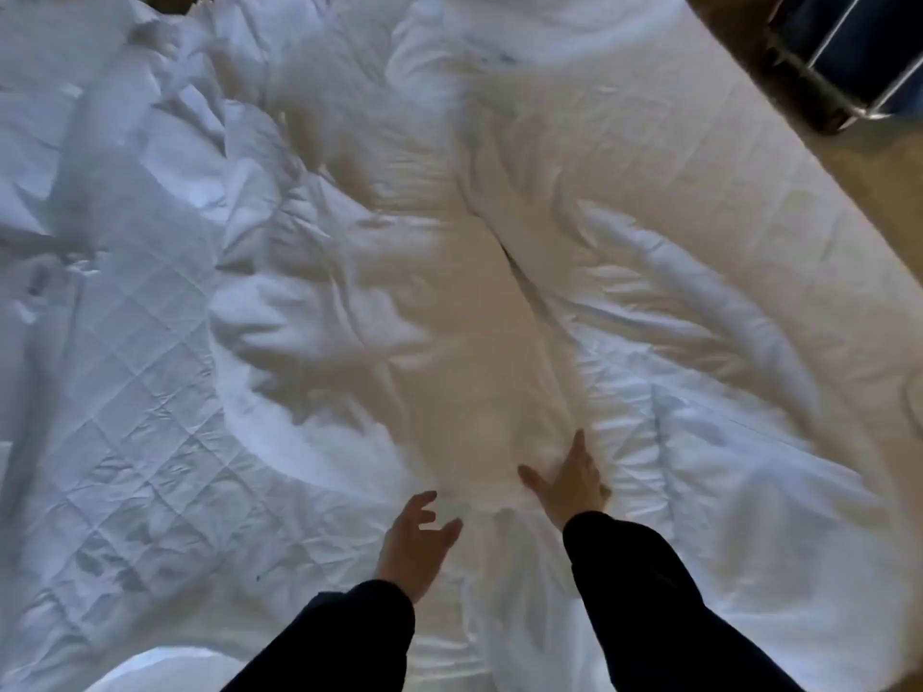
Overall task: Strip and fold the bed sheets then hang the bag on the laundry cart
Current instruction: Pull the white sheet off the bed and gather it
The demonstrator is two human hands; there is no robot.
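Most of the view is filled by the bed (749,157), over which the white sheets (349,242) are spread, loose and heavily rumpled rather than tucked. The cloth has been gathered into a long ridge (464,302) running down the middle, away from the person; it is judged that the ridge was bunched up so the sheet can be drawn off in one pull.

Left of the ridge, a quilted mattress pad (125,392) is already laid bare, so the stripping is taken to be partly done, with no folding begun. Far right of the ridge, beyond the bed's edge, a strip of tan floor (859,167) is seen, and on it a dark, metal-railed object (849,47) that cannot be identified. No bag and no certain laundry cart are shown.

At the near end of the ridge, two dark sleeves (644,591) are extended. The right hand (569,484) is held with its fingers spread apart, and seems to be laid against the ridge's right flank; firm contact cannot be confirmed. The left hand (417,541), just left of the ridge's near end, is held with fingers apart and loosely bent, with nothing gripped. Both are placed to flank the ridge, presumably so it can be seized from two sides.
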